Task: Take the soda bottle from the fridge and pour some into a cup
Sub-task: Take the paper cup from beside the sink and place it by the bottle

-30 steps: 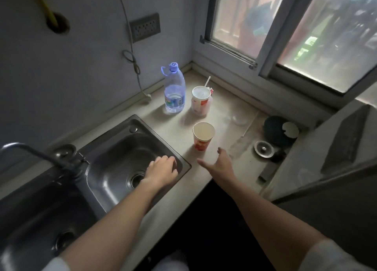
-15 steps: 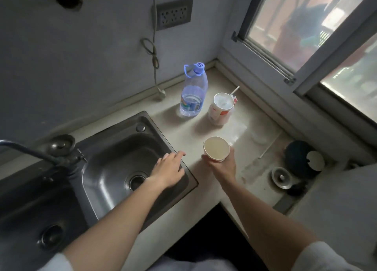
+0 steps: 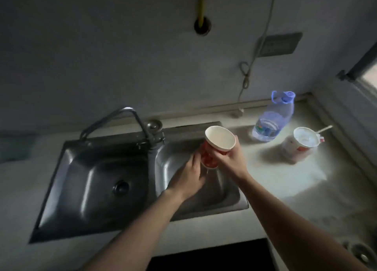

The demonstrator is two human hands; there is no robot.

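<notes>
Head view | right grip curled round red paper cup, cup tilted, mouth up, held over right basin of sink | left grip at cup's base, fingers seemingly touching it; blur hides whether they clasp | clear bottle and lidded cup stand near each other on desk, right of sink

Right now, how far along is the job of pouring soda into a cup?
Early. Done: the paper cup is off the counter. In hand: the right hand holds it, tilted and seemingly empty, above the sink, the left hand at its base. Left: no fridge or soda bottle shows; a clear bottle stands untouched. Fetching and pouring remain.
</notes>
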